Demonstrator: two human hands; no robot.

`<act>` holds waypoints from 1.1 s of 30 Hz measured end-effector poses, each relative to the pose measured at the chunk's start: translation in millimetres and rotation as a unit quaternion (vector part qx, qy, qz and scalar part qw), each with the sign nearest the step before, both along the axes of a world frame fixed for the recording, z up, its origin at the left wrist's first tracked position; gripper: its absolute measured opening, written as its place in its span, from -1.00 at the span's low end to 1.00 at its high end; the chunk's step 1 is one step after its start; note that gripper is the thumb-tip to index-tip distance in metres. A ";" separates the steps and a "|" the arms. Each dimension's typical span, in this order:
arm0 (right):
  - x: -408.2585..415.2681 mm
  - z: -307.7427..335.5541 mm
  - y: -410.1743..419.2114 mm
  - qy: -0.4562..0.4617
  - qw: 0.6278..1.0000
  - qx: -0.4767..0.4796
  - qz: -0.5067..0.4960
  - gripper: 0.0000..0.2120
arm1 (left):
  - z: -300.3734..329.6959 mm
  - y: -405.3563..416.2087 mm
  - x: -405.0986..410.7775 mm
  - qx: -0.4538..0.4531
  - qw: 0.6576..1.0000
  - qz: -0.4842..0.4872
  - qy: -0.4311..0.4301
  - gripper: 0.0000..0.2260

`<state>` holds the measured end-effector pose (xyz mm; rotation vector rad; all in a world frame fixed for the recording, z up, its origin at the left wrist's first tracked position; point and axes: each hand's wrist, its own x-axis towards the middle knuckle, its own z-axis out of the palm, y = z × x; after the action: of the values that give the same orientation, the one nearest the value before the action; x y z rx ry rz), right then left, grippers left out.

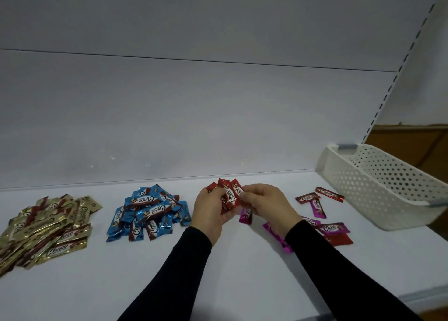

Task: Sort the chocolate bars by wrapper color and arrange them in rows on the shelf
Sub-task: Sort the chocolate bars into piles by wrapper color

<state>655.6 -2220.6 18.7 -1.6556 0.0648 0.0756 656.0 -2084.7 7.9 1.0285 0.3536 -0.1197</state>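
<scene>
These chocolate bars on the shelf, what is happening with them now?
A person is sorting them by wrapper colour. The left hand holds a fan of red bars, and the right hand pinches one of them. A gold pile and a blue pile lie at the left of the shelf. Loose red and pink bars remain unsorted at the right, beside a white basket. No neat rows yet.
</scene>
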 end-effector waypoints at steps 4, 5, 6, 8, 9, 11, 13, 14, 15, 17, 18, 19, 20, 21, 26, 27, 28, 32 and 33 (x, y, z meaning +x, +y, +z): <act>1.8 0.5 -11.0 -0.017 0.993 0.056 -0.100 -0.89 | 7.5 -6.3 3.7 -0.008 0.999 0.037 -0.003 -0.79; 2.5 1.4 -14.2 -0.011 0.992 0.081 -0.101 -0.89 | 6.9 -6.7 5.3 -0.004 0.999 0.036 -0.006 -0.78; 2.4 0.7 -16.1 -0.007 0.992 0.087 -0.091 -0.90 | 5.7 -7.9 6.0 0.003 1.000 0.025 -0.011 -0.79; 0.7 -4.0 -14.6 -0.014 0.997 0.045 -0.061 -0.94 | 3.9 -12.7 6.4 0.017 0.999 -0.009 -0.027 -0.79; 0.4 -7.3 -12.3 -0.019 0.998 0.025 -0.047 -0.95 | 3.4 -15.5 6.6 0.023 0.999 -0.025 -0.036 -0.80; 2.2 -12.0 -9.6 -0.029 0.999 0.006 -0.037 -0.95 | 2.6 -19.5 7.6 0.033 0.997 -0.045 -0.054 -0.81; 5.0 -10.5 -9.9 -0.046 0.998 -0.027 -0.032 -0.93 | 0.9 -20.1 9.5 0.046 0.995 -0.051 -0.067 -0.83; 6.3 -8.6 -11.4 -0.056 0.997 -0.050 -0.026 -0.91 | -0.7 -19.2 10.8 0.050 0.995 -0.051 -0.068 -0.84; 7.6 -6.4 -14.1 -0.065 0.996 -0.065 -0.022 -0.90 | -1.6 -17.6 11.9 0.051 0.995 -0.049 -0.065 -0.84; 10.1 -1.1 -23.5 -0.081 0.993 -0.077 -0.044 -0.90 | -1.6 -12.1 15.1 0.040 0.997 -0.031 -0.050 -0.81; 12.9 0.4 -31.8 -0.091 0.988 -0.104 -0.069 -0.90 | -1.5 -9.0 17.3 0.022 0.999 -0.018 -0.040 -0.80; 16.7 1.0 -41.7 -0.099 0.978 -0.156 -0.096 -0.91 | -1.2 -6.5 19.1 -0.001 0.999 -0.005 -0.032 -0.78; 20.7 0.0 -51.9 -0.100 0.964 -0.218 -0.113 -0.92 | -0.9 -4.7 20.1 -0.021 0.999 0.005 -0.025 -0.77; 24.1 -1.0 -60.2 -0.095 0.950 -0.273 -0.117 -0.91 | -0.6 -3.8 20.5 -0.033 0.999 0.012 -0.018 -0.77; 32.7 -4.1 -66.6 -0.076 0.908 -0.411 -0.040 -0.70 | -2.0 -5.2 22.9 -0.017 1.000 0.020 -0.009 -0.76; 32.2 -3.2 -62.4 -0.079 0.901 -0.427 -0.013 -0.69 | -2.0 -5.4 22.9 -0.015 1.000 0.023 -0.007 -0.75; 32.3 -3.9 -58.8 -0.085 0.890 -0.448 0.009 -0.70 | -2.2 -5.4 23.2 -0.013 1.000 0.026 -0.005 -0.74; 34.5 -8.6 -60.0 -0.115 0.859 -0.499 0.022 -0.77 | -1.6 -5.8 22.6 -0.007 1.000 0.026 -0.005 -0.75; 35.4 -8.9 -63.0 -0.115 0.855 -0.504 0.022 -0.76 | -1.2 -6.0 22.4 -0.005 1.000 0.024 -0.005 -0.75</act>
<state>690.9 -2283.6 9.8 -2.7122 -0.1467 -0.1545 678.4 -2090.7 6.8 1.0093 0.3677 -0.0718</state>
